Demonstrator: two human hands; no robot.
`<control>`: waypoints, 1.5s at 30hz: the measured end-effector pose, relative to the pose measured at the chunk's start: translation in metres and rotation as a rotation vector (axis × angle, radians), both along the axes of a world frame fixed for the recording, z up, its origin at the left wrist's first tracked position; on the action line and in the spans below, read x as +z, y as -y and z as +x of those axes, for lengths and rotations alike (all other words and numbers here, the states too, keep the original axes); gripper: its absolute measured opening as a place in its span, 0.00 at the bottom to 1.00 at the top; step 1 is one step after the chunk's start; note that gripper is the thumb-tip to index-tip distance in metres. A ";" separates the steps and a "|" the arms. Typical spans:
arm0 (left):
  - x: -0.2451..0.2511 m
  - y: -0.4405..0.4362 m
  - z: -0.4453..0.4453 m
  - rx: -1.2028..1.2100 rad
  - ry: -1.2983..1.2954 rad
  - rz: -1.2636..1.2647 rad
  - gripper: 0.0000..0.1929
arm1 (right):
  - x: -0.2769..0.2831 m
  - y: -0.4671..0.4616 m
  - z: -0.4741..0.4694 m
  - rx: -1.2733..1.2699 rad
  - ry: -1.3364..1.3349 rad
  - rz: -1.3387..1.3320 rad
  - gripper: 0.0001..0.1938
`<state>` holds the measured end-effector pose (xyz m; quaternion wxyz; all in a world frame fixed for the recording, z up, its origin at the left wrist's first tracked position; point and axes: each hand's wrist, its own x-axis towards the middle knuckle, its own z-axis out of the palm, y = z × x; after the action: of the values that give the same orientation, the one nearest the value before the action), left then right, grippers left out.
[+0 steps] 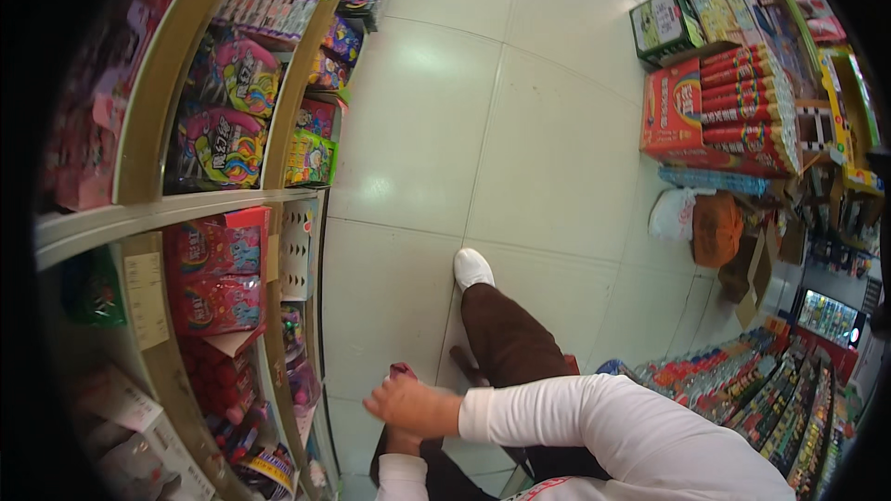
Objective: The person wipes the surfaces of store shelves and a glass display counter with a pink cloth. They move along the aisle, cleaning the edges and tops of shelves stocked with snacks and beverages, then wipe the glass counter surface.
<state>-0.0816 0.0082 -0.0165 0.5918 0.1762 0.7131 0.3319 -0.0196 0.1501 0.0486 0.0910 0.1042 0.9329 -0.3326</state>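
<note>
My right hand (416,407) reaches across from the right in a white sleeve and is blurred. It lies over my left hand (401,441), so only the left wrist and the part near it show. A small dark pink item (401,370) sticks out just beyond the two hands. It lines up with my left hand, which seems to grip it. The left fingers are hidden. Whether my right fingers also close on it cannot be made out. Both hands are over my lap, close to the shelving on the left.
At left, wooden-edged shelves (278,153) hold candy bags and a red box of pink packets (216,271). Pale floor tiles (418,125) run ahead, with my white shoe (475,268) on them. At right stand a red carton of tubes (672,111), an orange bag (717,229) and rows of bottles (710,369).
</note>
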 end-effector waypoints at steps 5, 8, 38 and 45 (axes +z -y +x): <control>0.088 0.028 0.035 0.643 0.498 -0.213 0.20 | -0.008 -0.027 0.054 -0.428 0.064 -0.387 0.26; 0.137 0.026 0.028 0.473 0.414 -0.288 0.18 | -0.002 -0.054 0.117 -1.016 -0.151 -0.238 0.21; 0.352 -0.286 0.040 -0.001 0.159 -0.320 0.17 | 0.130 0.071 0.435 -1.671 0.785 -0.446 0.20; 0.375 -0.409 0.051 -0.226 -0.111 -0.105 0.16 | 0.221 -0.042 0.481 -1.626 0.968 -0.482 0.32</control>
<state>-0.0310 0.4172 0.3581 0.5935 0.2422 0.7368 0.2148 0.4617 0.1922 0.2694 0.2260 0.8198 0.3453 -0.3970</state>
